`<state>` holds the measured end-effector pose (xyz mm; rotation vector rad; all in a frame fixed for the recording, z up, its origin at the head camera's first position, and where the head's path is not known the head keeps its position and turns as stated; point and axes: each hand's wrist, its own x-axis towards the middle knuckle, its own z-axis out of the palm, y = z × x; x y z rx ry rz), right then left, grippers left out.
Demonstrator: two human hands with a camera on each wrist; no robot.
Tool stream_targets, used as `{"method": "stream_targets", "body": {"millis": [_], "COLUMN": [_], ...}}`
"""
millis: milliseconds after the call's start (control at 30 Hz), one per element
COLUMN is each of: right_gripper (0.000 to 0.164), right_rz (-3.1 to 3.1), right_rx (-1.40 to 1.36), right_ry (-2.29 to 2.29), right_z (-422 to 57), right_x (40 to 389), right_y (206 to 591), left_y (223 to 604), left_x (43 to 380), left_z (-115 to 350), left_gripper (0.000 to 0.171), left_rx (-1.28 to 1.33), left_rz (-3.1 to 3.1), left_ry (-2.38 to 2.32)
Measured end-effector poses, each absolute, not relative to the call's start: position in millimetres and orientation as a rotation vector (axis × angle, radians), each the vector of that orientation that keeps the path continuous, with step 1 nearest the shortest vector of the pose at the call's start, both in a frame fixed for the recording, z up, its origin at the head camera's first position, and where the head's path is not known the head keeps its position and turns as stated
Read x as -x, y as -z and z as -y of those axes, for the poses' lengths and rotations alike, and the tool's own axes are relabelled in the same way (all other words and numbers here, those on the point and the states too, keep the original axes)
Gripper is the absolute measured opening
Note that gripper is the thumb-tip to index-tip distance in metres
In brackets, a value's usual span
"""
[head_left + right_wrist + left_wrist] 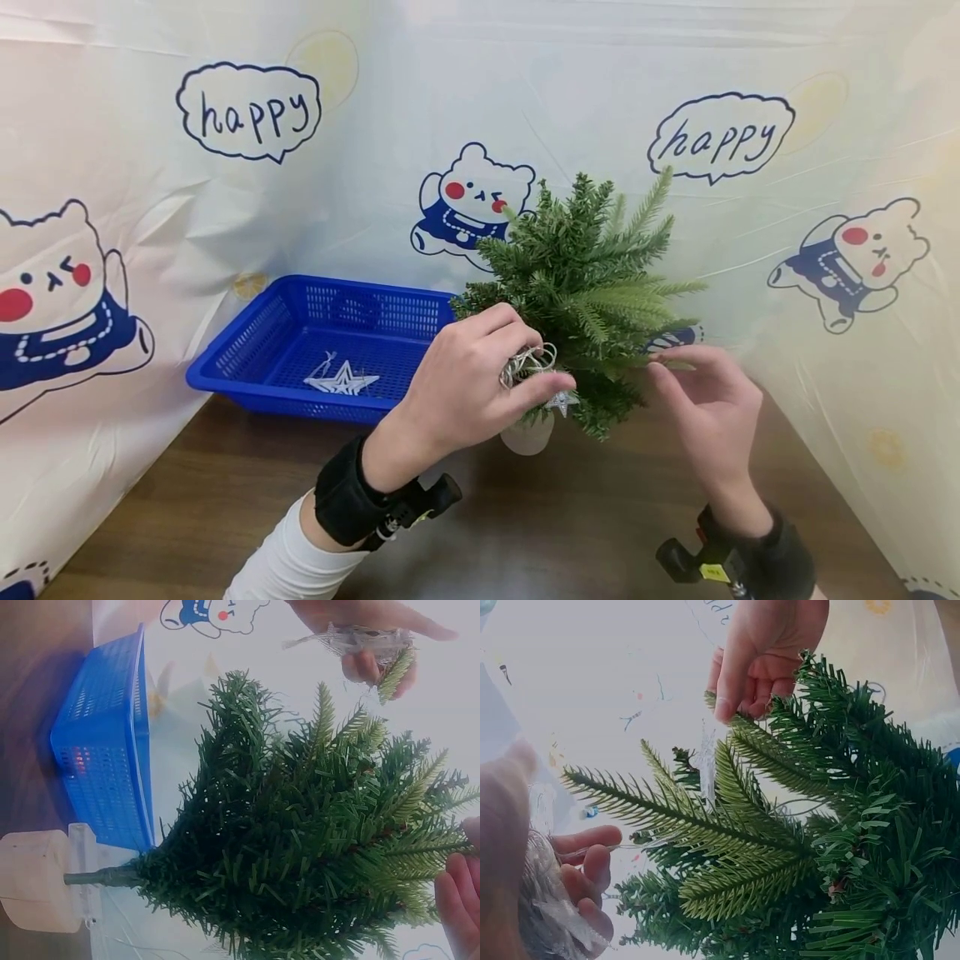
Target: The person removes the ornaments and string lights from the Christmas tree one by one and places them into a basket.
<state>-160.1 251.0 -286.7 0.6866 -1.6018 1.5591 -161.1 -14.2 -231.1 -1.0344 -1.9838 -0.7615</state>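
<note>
A small artificial Christmas tree [585, 275] stands on a round pale base [527, 437]. My left hand [468, 383] is at its near left, fingers curled round a bundle of thin clear string lights [519, 367]. From the bundle a strand runs into the branches, seen in the left wrist view, and a clear star [562, 402] hangs by the thumb. On the tree's right side my right hand [712, 396] pinches the tip of a green branch [769, 754] between thumb and finger. Another clear ornament [707, 761] shows among the branches, near that hand.
Left of the tree sits a blue perforated plastic basket [300, 407] on the brown wooden table [570, 533]. Inside it lies a white star ornament [343, 382]. A printed cloth [390, 100] with bears and lettering hangs behind and along both sides.
</note>
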Motion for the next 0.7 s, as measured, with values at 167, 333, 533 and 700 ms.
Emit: {"method": "stream_targets", "body": {"millis": [167, 333, 533, 700], "right_gripper": [0.021, 0.021, 0.021, 0.021], "right_rz": [1.603, 1.611, 1.592, 1.566], "right_rx": [-0.697, -0.706, -0.745, -0.783], "right_ry": [-1.563, -1.556, -1.552, -1.556], "right_z": [-250.6, -249.3, -247.2, -245.2], "right_x": [159.1, 157.8, 156.3, 155.6], "right_y": [286.4, 286.9, 287.7, 288.0], "left_y": [229.0, 226.8, 225.5, 221.1], "left_x": [161.2, 160.2, 153.3, 146.3], "left_z": [13.4, 12.9, 14.2, 18.3], "left_gripper": [0.034, 0.019, 0.029, 0.019], "left_rx": [1.040, 1.063, 0.975, 0.893], "left_rz": [1.943, 1.880, 1.983, 2.106], "left_ry": [0.631, 0.492, 0.387, 0.480]}}
